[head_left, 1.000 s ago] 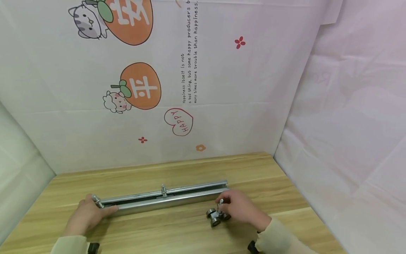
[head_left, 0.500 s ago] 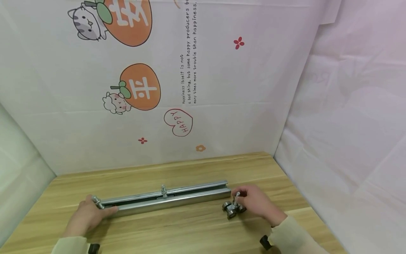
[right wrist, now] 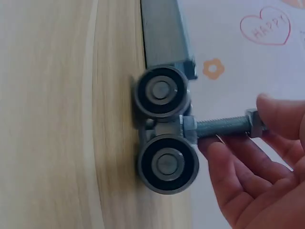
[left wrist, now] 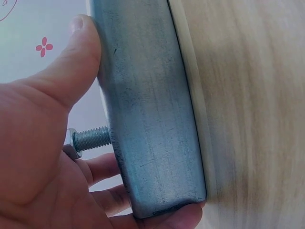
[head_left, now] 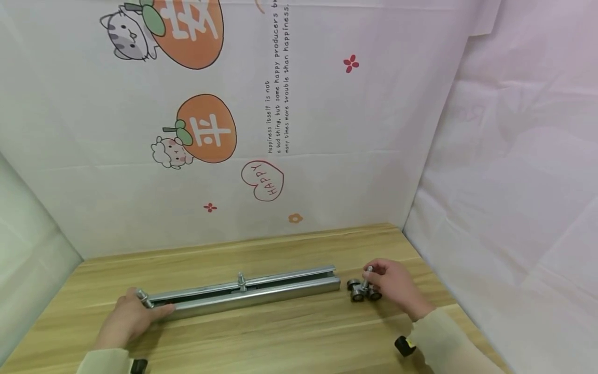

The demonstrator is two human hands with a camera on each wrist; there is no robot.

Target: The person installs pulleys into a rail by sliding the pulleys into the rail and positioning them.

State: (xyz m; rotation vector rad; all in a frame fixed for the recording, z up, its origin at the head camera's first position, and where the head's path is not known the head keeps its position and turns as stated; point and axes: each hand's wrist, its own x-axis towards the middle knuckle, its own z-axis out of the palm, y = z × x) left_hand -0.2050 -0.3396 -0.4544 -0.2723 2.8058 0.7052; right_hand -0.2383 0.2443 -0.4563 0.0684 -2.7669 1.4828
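A silver metal track (head_left: 280, 295) with a slot along its top lies lengthwise on the table. My left hand (head_left: 125, 318) grips its left end, thumb on the near side; in the left wrist view its fingers reach around the end of the track (left wrist: 147, 119). A threaded bolt (head_left: 144, 297) sticks up at that end, and a second bolt (head_left: 241, 282) stands mid-track. Just beyond the right end, my right hand (head_left: 397, 284) pinches the upright bolt (right wrist: 221, 127) of a four-wheeled roller trolley (head_left: 357, 292). Its dark-ringed wheels (right wrist: 164, 163) line up near the track's end in the right wrist view.
The wood-grain table (head_left: 261, 343) extends in front of the track and to both sides. A printed white cloth (head_left: 317, 182) hangs behind it, with plain white sheets on the left and right (head_left: 514, 208).
My right hand has carried the trolley rightward and back, from in front of the track to beyond its right end. My left hand has stayed on the track.
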